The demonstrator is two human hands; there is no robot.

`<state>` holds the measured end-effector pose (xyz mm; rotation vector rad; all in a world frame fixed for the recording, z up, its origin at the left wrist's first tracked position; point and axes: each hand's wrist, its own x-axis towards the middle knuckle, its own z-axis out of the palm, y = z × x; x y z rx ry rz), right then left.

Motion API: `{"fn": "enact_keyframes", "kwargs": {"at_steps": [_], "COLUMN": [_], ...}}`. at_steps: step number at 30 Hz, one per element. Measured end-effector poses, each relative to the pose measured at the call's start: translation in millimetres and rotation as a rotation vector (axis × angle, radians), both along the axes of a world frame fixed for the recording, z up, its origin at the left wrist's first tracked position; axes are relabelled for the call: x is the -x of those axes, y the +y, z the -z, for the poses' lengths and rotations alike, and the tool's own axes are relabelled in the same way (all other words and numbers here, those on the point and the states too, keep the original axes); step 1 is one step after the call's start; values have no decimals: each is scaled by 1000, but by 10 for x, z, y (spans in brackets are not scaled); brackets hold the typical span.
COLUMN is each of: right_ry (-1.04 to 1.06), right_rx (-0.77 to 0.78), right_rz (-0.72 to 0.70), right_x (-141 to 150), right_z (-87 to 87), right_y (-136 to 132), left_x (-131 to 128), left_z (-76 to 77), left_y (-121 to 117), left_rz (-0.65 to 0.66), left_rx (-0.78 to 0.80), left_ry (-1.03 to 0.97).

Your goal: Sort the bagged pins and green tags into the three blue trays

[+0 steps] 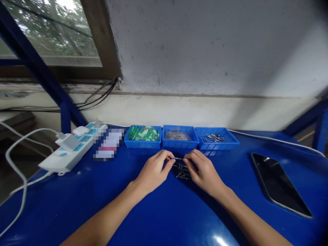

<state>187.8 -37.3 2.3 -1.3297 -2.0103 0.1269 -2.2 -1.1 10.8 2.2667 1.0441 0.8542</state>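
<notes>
My left hand (pixel 154 171) and my right hand (pixel 202 171) meet over the blue table (pixel 164 212), fingers pinched on the two ends of a thin metal pin (pixel 177 159) held level between them. Just below the hands lies a small loose pile of similar metal pins (pixel 182 172) on the table. Behind the hands stand three blue trays in a row: the left tray (pixel 142 143) holds green parts, the middle tray (pixel 180 143) holds small clear-brown parts, the right tray (pixel 217 144) holds metal pins.
A white power strip (pixel 69 150) with plugs and white cables lies at the left. A blurred card (pixel 109 144) lies next to it. A dark phone (pixel 279 184) lies face up at the right. A wall and a window stand behind.
</notes>
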Motion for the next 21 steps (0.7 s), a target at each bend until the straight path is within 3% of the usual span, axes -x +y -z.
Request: {"fn": "enact_keyframes", "kwargs": {"at_steps": [9,13,15,17,19,21], "right_ry": [8,29,40,35,-26,-63], "right_rx": [-37,-209,-365,-437,-333,-220], "right_rz": [-56,-43,129,465,660,692], "right_x": [20,-112,-297,-528,-724,-805], "right_z": [-39,-140,-197,-215,-184,-124], "right_y": [-51,-55,-12,64,145,198], "left_x": [10,21,31,39,39,34], "left_z": [-32,11,52,95,130,150], "left_y": [-21,16,37,52,59,60], "left_rz": [27,11,2,14,18,12], "left_rx": [-11,19,24,8,-15,-37], "left_ry": [-32,81,158,224,266,289]}}
